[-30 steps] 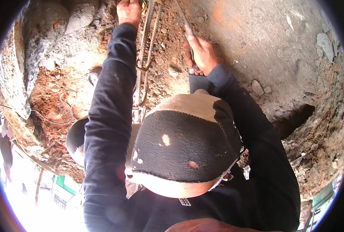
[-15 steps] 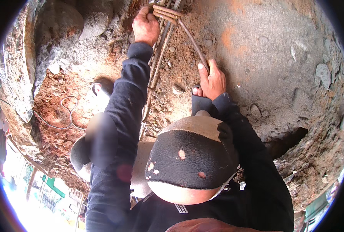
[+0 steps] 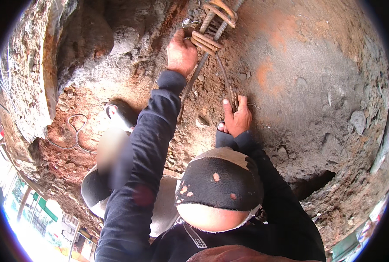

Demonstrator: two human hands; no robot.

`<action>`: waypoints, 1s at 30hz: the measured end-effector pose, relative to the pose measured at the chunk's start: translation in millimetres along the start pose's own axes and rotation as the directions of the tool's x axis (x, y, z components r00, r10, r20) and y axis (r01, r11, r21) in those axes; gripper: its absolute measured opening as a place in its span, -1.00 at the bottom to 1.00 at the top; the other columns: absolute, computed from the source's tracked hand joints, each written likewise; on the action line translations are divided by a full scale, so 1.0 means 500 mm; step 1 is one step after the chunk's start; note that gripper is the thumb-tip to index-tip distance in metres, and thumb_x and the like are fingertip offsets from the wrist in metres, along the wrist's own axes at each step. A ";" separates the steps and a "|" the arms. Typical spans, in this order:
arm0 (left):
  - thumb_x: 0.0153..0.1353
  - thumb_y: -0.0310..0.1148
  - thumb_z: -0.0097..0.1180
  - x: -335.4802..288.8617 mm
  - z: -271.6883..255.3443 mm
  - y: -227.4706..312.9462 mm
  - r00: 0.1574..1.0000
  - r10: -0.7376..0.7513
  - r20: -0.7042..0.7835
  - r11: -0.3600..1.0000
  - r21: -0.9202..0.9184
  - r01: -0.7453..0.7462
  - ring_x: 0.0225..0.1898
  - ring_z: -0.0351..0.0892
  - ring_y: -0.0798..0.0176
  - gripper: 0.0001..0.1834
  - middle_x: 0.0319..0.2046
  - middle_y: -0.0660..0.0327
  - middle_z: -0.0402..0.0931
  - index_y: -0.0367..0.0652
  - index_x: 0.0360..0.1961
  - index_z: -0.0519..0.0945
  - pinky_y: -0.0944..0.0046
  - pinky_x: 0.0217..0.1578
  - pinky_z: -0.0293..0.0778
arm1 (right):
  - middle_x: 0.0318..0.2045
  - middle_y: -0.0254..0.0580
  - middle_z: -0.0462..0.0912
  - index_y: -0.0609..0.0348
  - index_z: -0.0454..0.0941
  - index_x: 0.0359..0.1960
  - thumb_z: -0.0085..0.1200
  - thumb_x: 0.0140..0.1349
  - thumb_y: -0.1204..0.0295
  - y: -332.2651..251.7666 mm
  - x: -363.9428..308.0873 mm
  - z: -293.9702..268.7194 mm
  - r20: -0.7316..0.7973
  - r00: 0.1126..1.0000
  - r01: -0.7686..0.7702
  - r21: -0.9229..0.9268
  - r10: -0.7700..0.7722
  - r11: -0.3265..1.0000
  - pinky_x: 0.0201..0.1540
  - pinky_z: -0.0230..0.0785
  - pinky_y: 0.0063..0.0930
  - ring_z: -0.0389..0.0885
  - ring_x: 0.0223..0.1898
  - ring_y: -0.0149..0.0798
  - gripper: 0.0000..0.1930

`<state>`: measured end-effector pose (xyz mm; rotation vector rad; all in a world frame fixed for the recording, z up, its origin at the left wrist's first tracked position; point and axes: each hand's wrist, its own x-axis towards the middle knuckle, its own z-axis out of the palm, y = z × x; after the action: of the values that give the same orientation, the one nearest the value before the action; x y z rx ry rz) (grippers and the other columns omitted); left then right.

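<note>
So, left hand (image 3: 182,54) curls at the far rebar stirrups (image 3: 206,42), can't tell if pinching. Nearer, right hand (image 3: 238,119) grips a metal rod (image 3: 226,78).

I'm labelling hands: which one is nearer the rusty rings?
Left. The left hand is at the left end of the rings; the right hand is farther down and right, gripping the rod.

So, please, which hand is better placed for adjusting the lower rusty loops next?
Probably the left hand: it is at the lower rusty loops. The right hand is farther away, lower along the dark rod.
</note>
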<state>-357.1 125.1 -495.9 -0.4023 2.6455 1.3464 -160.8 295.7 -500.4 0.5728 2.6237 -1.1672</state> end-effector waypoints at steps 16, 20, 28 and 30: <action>0.24 -0.41 -0.17 0.012 0.011 -0.022 0.999 -0.038 -0.011 0.990 0.137 0.040 -0.03 0.62 -0.22 -0.62 -0.17 -0.20 0.63 -0.16 -0.03 0.64 0.02 0.06 0.50 | -0.61 -0.37 0.48 0.24 0.57 -0.08 -0.17 0.51 0.10 0.014 0.046 -0.045 0.370 0.907 -0.390 0.550 0.204 0.738 -0.56 0.26 -0.55 0.38 -0.63 -0.52 -0.57; 0.24 -0.46 -0.16 0.026 0.022 -0.060 0.997 -0.075 0.018 0.997 0.017 0.075 -0.02 0.65 -0.14 -0.61 -0.14 -0.17 0.64 -0.16 -0.01 0.65 0.11 0.06 0.50 | -0.61 -0.39 0.47 0.26 0.54 -0.02 -0.20 0.53 0.09 -0.007 0.041 -0.069 0.402 0.903 -0.390 0.623 0.150 0.678 -0.56 0.25 -0.60 0.37 -0.64 -0.55 -0.56; 0.25 -0.63 -0.07 0.028 0.009 -0.078 0.921 0.376 -0.099 0.902 -0.189 -0.388 -0.24 0.62 0.37 -0.71 -0.24 0.21 0.66 -0.29 -0.13 0.68 0.38 -0.13 0.52 | -0.59 -0.34 0.50 0.31 0.51 0.02 -0.16 0.53 0.14 -0.019 0.045 -0.110 0.507 0.861 -0.410 0.631 0.050 0.658 -0.57 0.26 -0.62 0.38 -0.66 -0.54 -0.58; 0.20 -0.64 -0.03 0.017 0.007 -0.057 0.845 0.506 -0.175 0.854 -0.038 -0.519 -0.20 0.66 0.30 -0.72 -0.22 0.15 0.68 -0.29 -0.19 0.70 0.34 -0.08 0.53 | -0.59 -0.32 0.51 0.32 0.50 0.03 -0.16 0.53 0.16 -0.024 0.047 -0.115 0.505 0.863 -0.395 0.635 0.031 0.664 -0.58 0.26 -0.62 0.39 -0.67 -0.54 -0.59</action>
<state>-356.4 110.2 -522.0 0.2326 2.9685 1.6279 -189.3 337.5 -462.5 0.6158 1.5671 -1.9670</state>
